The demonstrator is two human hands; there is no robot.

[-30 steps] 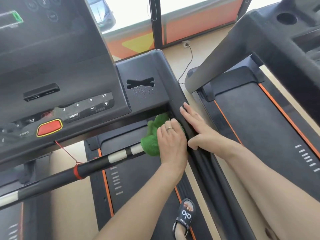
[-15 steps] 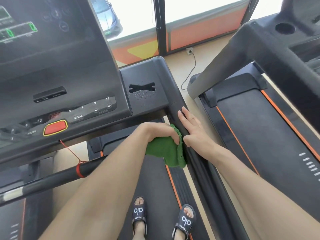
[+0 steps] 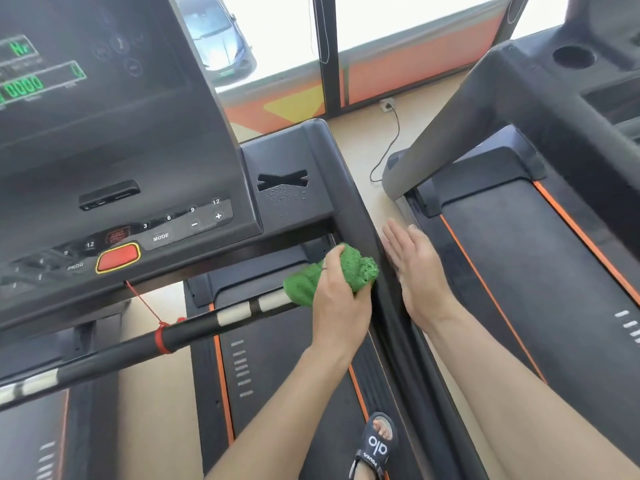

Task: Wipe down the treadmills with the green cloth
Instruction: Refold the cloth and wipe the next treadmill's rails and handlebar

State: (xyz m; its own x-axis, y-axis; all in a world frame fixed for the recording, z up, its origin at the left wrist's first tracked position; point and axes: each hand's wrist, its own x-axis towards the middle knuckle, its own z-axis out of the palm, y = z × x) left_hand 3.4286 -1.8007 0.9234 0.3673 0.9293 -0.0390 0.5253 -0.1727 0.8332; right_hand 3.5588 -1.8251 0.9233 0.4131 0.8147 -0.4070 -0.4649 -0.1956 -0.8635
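Left hand (image 3: 341,299) has swung back up, gripping bunched green cloth (image 3: 346,271) against the treadmill's right side rail (image 3: 367,233); right hand (image 3: 417,271), fingers straight, lies alongside. Wiping continues.

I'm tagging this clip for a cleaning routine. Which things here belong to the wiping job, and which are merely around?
In the job:
green cloth, gripped by the left hand
near treadmill's side rail
right hand, flat beside the rail

Just around:
red stop button
neighbouring treadmill
wall socket
sandal
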